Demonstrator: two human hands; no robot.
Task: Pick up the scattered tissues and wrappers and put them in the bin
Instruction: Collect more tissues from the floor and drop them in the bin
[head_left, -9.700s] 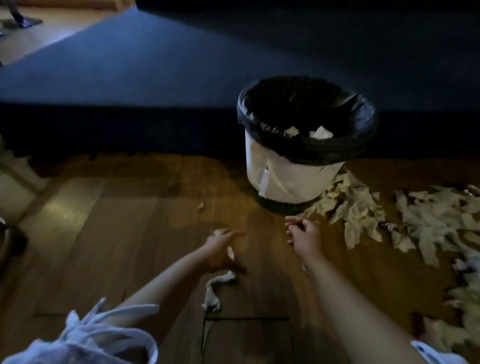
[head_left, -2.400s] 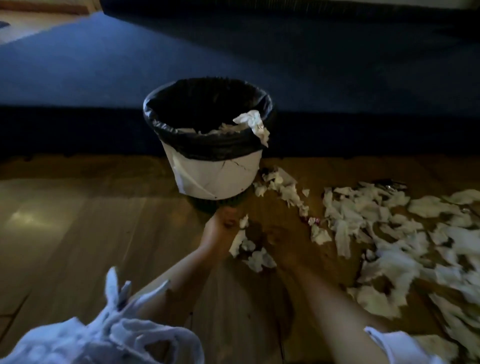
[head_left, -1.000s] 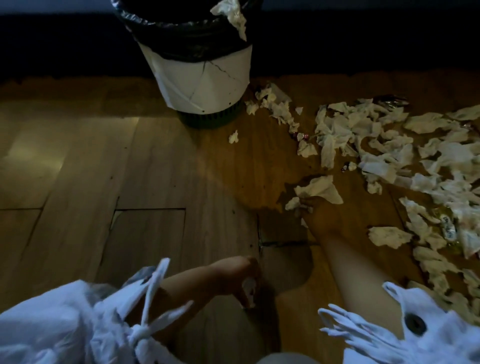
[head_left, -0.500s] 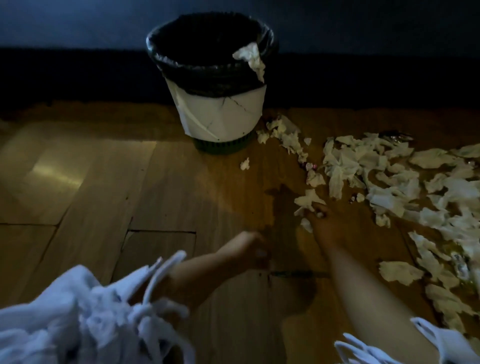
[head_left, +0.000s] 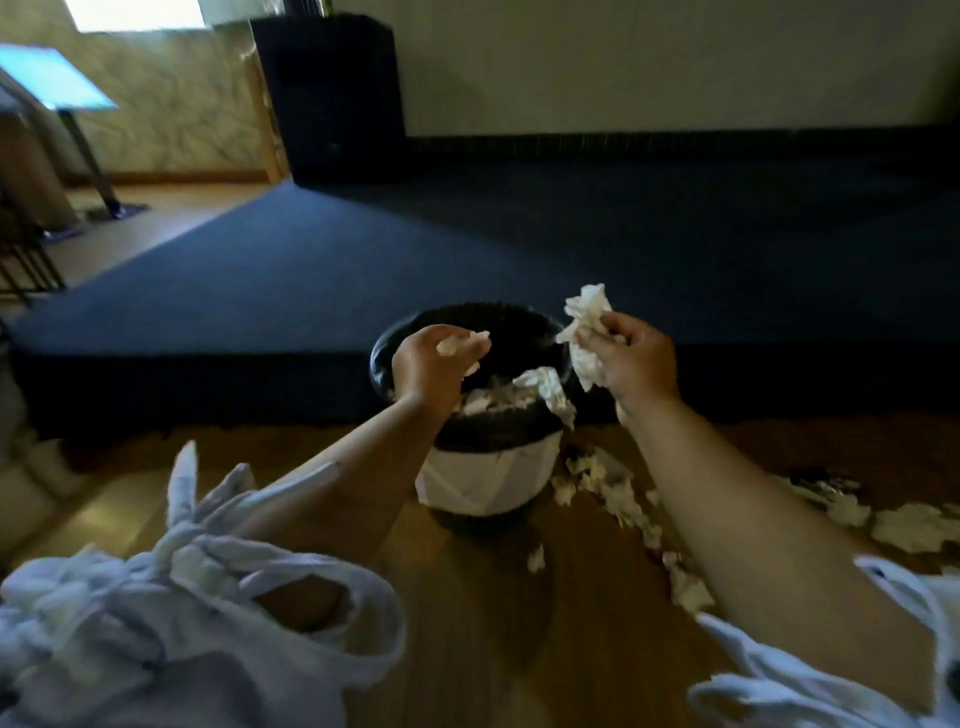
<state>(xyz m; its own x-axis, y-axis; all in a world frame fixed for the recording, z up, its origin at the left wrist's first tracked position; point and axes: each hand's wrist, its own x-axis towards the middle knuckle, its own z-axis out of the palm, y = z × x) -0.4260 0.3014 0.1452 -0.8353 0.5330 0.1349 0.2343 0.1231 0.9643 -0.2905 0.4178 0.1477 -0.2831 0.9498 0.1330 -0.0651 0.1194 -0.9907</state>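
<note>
While both arms reach forward over the wooden plank floor, the left hand hovers above the near-left rim of the round white waste bin lined with a black plastic bag, its fingers curled tight around a small scrap of pale tissue that peeks out between thumb and knuckles. The right hand is raised just right of the bin's mouth, pinching a larger crumpled white tissue wad that sticks up above the fingers and hangs below them. Inside the bin lie more tissues, though the left wrist covers part of the pile, and one long white strip drapes over the right side of the rim. Torn white tissue pieces trail across the floor from the bin's base toward the right edge, partly hidden by the right forearm; something darker among them may be a wrapper, but blur makes it hard to tell. White knotted sleeves fill the bottom corners, cut off by the frame. Behind the bin rises a dark blue carpeted platform.
</note>
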